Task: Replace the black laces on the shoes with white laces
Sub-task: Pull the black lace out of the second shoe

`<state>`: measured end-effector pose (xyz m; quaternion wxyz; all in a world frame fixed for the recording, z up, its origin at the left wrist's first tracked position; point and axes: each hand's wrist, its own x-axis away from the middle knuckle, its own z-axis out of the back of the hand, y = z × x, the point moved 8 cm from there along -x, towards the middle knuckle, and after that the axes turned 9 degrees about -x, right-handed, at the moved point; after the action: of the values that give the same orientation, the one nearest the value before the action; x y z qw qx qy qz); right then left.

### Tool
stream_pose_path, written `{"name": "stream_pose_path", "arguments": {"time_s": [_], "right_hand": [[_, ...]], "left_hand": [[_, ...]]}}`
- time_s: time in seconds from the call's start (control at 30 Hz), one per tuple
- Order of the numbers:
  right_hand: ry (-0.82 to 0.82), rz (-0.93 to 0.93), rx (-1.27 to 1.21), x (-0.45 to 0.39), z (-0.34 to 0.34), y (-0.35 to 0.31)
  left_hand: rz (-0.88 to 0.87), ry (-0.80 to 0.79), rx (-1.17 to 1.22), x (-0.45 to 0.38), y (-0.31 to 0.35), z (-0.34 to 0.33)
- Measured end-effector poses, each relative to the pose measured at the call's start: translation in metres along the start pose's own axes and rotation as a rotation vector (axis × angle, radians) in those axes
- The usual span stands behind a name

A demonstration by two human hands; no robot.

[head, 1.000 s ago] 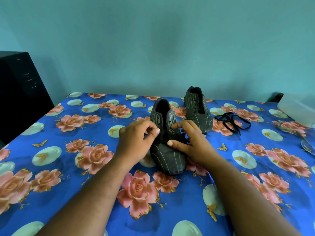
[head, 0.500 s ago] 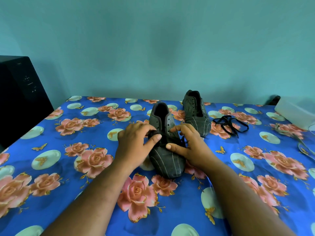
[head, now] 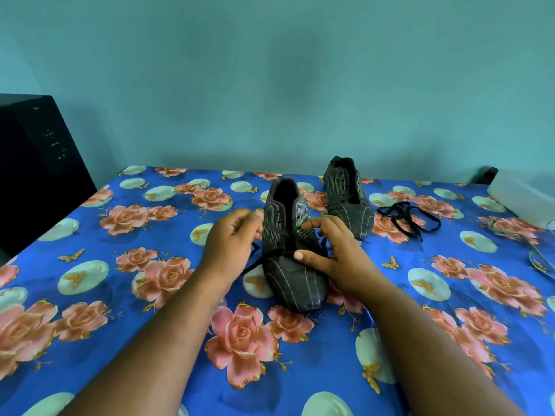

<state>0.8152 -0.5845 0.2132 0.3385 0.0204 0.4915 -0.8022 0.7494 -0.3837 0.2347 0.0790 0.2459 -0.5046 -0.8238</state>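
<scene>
A dark striped shoe (head: 292,274) lies toe toward me in the middle of the table. A black lace (head: 277,232) is still threaded through its lower eyelets. My left hand (head: 229,244) pinches one strand of that lace at the shoe's left side and holds it out sideways. My right hand (head: 333,253) holds the shoe's right side, thumb pressed on the vamp, fingers curled at the eyelets. The second shoe (head: 347,195) stands behind, without a lace. A loose black lace (head: 405,217) lies to its right.
The table carries a blue flowered cloth (head: 126,295). A black box (head: 33,163) stands at the left edge. A white container (head: 522,195) and pale laces or cords (head: 537,250) lie at the far right. A teal wall closes the back.
My left hand has moved left and away from the shoe, drawing a strand of black lace out of the eyelets. My right hand stays on the shoe.
</scene>
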Motion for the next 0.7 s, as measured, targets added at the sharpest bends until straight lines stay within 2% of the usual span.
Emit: {"name": "stream_pose_path", "arguments": {"time_s": [0.17,0.23,0.4,0.47,0.53,0.6,0.7], "right_hand": [[0.004,0.012,-0.009,-0.001,-0.001,0.004],[0.007,0.014,-0.004,-0.001,0.0,0.005],[0.02,0.072,0.025,-0.001,0.003,-0.004],[0.06,0.12,0.046,-0.001,0.007,-0.011],[0.09,0.155,0.067,-0.001,0.01,-0.018],[0.101,0.173,0.113,-0.002,0.011,-0.023],[0.137,0.129,0.139,-0.002,0.015,-0.02]], "left_hand": [[0.285,0.398,0.294,-0.001,-0.027,0.043],[0.286,0.43,0.155,-0.005,-0.034,0.055],[0.274,-0.03,-0.414,-0.011,-0.047,0.02],[0.143,-0.076,-0.4,-0.009,-0.032,0.01],[-0.001,-0.141,-0.219,-0.003,-0.009,0.004],[-0.059,-0.27,-0.123,0.003,0.002,-0.006],[-0.15,-0.315,-0.27,0.005,0.004,-0.015]]}}
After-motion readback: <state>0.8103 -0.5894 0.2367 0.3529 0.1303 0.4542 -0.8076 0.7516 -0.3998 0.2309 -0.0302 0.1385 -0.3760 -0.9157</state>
